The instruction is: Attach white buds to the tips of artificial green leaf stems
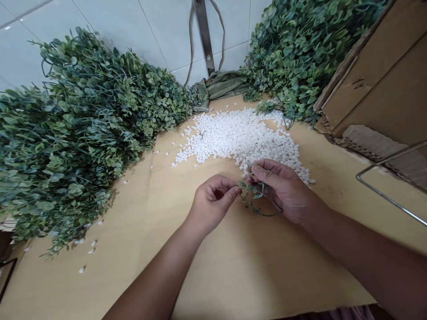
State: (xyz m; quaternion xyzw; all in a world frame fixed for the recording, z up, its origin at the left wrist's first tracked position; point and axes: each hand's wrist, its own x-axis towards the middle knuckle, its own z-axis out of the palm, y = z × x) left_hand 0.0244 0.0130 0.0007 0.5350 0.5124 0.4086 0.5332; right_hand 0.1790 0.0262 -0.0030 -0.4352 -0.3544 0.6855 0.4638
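Both hands meet over the middle of a light wooden table. My left hand is curled, its thumb and fingertips pinched at the end of a small artificial green sprig. My right hand has its fingers closed over the same sprig, whose thin stem loops out below the palm. Just beyond the hands lies a spread heap of small white plastic pieces.
A big mound of artificial leafy sprigs covers the left side and another mound sits at the back right. A cardboard box and a metal wire frame stand at the right. Stray white pieces dot the table's left part.
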